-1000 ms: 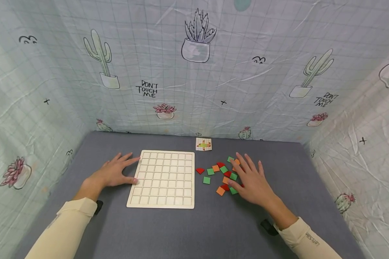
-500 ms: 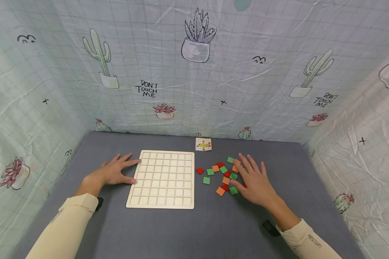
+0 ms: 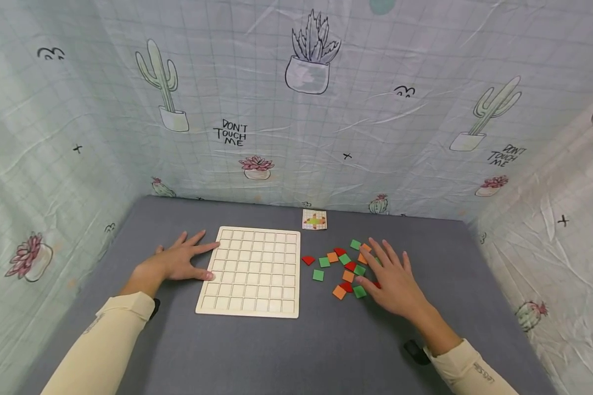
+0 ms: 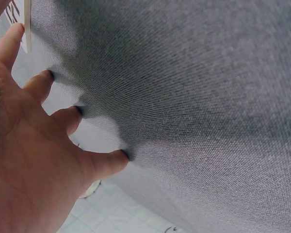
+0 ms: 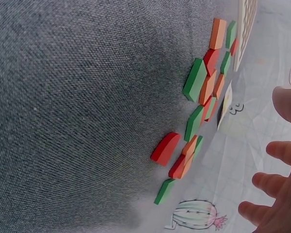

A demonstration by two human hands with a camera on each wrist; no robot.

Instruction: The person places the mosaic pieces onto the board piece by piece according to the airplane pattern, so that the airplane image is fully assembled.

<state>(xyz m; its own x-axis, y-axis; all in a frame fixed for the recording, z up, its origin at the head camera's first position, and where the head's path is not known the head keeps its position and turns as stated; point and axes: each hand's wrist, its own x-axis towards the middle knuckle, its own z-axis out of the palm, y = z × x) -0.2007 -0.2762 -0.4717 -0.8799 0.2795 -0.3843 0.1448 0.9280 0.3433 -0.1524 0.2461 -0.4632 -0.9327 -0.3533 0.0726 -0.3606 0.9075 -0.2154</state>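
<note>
My left hand (image 3: 178, 261) lies at the left edge of a pale wooden grid board (image 3: 249, 271), fingers spread, with thumb and index fingertip at its rim. In the left wrist view the other fingertips (image 4: 123, 155) reach down to the grey cloth. My right hand (image 3: 392, 282), fingers spread, is over the right side of a scatter of small flat tiles and holds nothing. Among them are a green square tile (image 3: 318, 275), an orange square tile (image 3: 339, 292) and a red tile (image 3: 308, 260) with a pointed end. The right hand hides some tiles in the head view; the right wrist view shows a red rounded tile (image 5: 165, 149).
A small card (image 3: 314, 219) with a green, orange and red pattern on a grid lies at the table's back edge. Grey cloth (image 3: 257, 356) covers the table. A curtain (image 3: 277, 109) printed with cacti hangs behind and on both sides.
My right hand has shifted slightly right over the tiles, uncovering a little more of them. The left hand stays at the board's edge. The head view has swung slightly.
</note>
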